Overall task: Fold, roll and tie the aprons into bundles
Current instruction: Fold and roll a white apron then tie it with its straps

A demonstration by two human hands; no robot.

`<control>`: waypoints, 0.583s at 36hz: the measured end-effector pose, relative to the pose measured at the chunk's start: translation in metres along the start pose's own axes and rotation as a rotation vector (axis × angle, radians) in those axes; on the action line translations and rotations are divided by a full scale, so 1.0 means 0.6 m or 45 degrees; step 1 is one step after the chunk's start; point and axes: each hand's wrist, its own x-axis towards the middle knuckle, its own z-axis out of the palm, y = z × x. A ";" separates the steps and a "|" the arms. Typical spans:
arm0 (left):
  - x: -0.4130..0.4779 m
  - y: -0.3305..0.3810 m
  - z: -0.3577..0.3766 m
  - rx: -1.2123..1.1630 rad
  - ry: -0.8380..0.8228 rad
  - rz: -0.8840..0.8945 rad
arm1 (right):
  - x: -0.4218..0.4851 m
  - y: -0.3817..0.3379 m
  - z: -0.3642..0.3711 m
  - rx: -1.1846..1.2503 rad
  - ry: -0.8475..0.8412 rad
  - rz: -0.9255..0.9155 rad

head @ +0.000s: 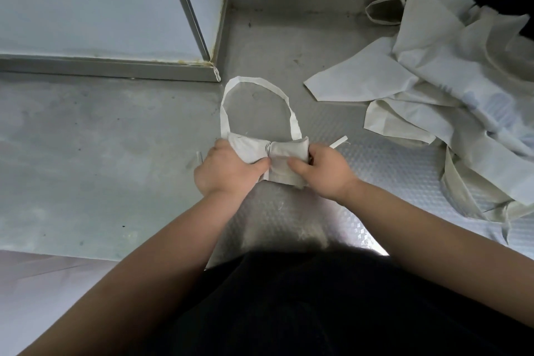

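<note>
Rolled apron bundle [284,150] is held at frame centre, long axis left-right, cinched at mid-length. Left hand [228,172] is closed round its left half, right hand [325,173] round its right half, equally near. Neck loop [254,85] lies toward the upper frame.

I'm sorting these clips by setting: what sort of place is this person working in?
Probably a commercial kitchen or food-prep back room: a stainless steel worktop with a raised steel rim, plain white wall panels, and a heap of white aprons near the rolled apron bundle.
</note>
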 end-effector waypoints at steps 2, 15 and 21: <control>0.001 0.010 0.000 0.078 0.045 0.043 | -0.001 -0.011 0.004 -0.038 0.010 -0.045; -0.011 0.027 -0.025 0.335 -0.081 0.272 | 0.010 -0.043 -0.004 -0.087 -0.080 0.002; -0.019 0.050 -0.023 0.502 -0.081 0.404 | 0.006 -0.041 0.001 -0.034 -0.082 -0.011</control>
